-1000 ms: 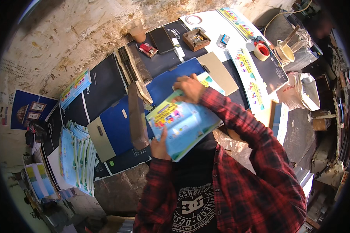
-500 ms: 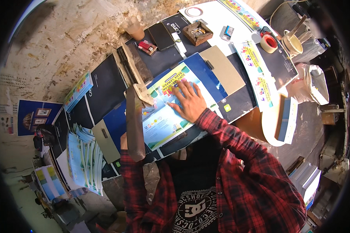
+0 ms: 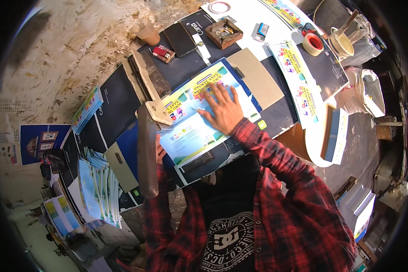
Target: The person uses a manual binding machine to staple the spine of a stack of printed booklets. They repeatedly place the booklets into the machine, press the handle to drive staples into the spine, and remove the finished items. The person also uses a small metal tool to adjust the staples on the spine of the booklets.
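A printed sheet (image 3: 186, 144), light blue with yellow-and-green artwork, lies on a dark blue board (image 3: 130, 147). My right hand (image 3: 224, 109) rests flat on it, fingers spread. My left hand (image 3: 160, 148) is at the sheet's left edge, fingers stretched beside a long brown bar (image 3: 147, 163); the bar and my sleeve hide much of it. The bar belongs to a worn stapler-like device (image 3: 143, 75), whose cream-coloured head (image 3: 158, 112) reaches over the sheet. Whether the head touches the sheet I cannot tell.
Fanned booklets (image 3: 95, 183) lie at the left, with a smaller pile (image 3: 87, 109) beyond. A phone (image 3: 180, 38), red lighter (image 3: 161, 52), plastic cup (image 3: 146, 31) and wooden ashtray (image 3: 224, 34) stand behind. Printed strips (image 3: 296, 84), a tape roll (image 3: 313, 44) and a brush pot (image 3: 341, 43) are right.
My left hand has come from the bar's left side to the sheet's edge on its right. The sheet has shifted away and rightward, covering more of the blue board. The view has moved slightly.
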A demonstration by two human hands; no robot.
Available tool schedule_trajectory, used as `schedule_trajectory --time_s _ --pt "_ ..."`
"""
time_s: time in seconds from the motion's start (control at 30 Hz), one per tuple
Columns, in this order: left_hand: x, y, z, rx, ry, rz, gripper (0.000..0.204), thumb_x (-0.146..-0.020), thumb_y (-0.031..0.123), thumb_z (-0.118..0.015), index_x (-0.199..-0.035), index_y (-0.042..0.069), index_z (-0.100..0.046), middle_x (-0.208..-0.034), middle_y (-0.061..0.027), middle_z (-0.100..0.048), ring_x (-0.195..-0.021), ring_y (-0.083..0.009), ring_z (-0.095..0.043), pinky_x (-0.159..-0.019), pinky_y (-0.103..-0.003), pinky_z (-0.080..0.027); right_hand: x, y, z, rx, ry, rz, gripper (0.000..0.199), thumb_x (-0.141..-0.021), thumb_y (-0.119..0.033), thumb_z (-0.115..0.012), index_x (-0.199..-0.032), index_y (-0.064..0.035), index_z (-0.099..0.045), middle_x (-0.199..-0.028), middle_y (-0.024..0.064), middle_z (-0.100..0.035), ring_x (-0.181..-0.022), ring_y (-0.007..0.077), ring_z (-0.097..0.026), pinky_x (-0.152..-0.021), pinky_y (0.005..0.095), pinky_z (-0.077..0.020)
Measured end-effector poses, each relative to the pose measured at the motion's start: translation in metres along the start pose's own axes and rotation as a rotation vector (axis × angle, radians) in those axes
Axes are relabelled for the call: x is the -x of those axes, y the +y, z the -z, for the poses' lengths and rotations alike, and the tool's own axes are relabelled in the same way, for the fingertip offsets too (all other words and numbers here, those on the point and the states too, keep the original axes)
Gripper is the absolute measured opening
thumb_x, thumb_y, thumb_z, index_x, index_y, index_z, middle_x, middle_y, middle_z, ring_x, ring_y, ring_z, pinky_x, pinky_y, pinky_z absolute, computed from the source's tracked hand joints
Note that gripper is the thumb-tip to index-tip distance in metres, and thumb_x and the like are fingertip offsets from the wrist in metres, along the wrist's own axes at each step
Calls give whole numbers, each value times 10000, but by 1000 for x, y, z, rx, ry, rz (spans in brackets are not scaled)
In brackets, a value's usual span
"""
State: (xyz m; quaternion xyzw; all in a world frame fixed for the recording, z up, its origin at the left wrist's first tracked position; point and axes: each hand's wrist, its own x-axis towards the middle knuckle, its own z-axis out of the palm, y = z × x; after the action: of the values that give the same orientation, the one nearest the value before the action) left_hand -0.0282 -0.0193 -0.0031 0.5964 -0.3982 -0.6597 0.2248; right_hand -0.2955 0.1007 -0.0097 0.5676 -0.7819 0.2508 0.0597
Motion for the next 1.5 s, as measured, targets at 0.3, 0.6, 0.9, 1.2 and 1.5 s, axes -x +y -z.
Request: schedule_trajectory --time_s 0.3,0.6,0.9,1.2,1.5 --pt "-5 -6 -25 48 24 -12 245 -924 218 -687 -1097 84 -578 -1047 -96 -692 -909 -216 -694 -727 -335 -569 -3 26 7 8 -8 -2 626 -936 -553 -514 -1353 -87 -549 -1432 163 -475 -1365 334 -408 -1129 555 -230" --pt "-7 -21 6 122 -45 -126 314 -918 269 -701 -1140 89 -572 -1058 -89 -689 -945 -213 -685 -805 -373 -556 -8 -13 -10 6 -19 -15 640 -947 -567 -478 -1356 -80 -546 -1467 195 -433 -1385 353 -377 -1144 569 -201" --pt "-19 -11 -28 53 -1 -4 260 -921 197 -684 -1140 79 -610 -1079 -99 -686 -957 -213 -685 -804 -362 -567 -10 18 -1 23 -62 -10 707 -925 -604 -491 -1409 -88 -483 -1487 168 -413 -1397 325 -358 -1146 556 -207" --pt "-32 -44 -6 136 -42 -28 469 -886 194 -719 -1271 -13 -549 -1146 -135 -667 -990 -196 -674 -772 -323 -572 -7 -56 -18 27 -58 -29 625 -928 -578 -493 -1416 -189 -514 -1515 191 -377 -1412 369 -330 -1150 586 -170" --pt "30 -40 -34 -793 345 -952 552 -770 193 -732 -1281 43 -589 -1318 -137 -588 -1243 -358 -520 -1022 -461 -415 -6 -58 -21 96 -133 -27 601 -952 -560 -465 -1476 -266 -435 -1553 151 -340 -1439 349 -295 -1170 554 -134"
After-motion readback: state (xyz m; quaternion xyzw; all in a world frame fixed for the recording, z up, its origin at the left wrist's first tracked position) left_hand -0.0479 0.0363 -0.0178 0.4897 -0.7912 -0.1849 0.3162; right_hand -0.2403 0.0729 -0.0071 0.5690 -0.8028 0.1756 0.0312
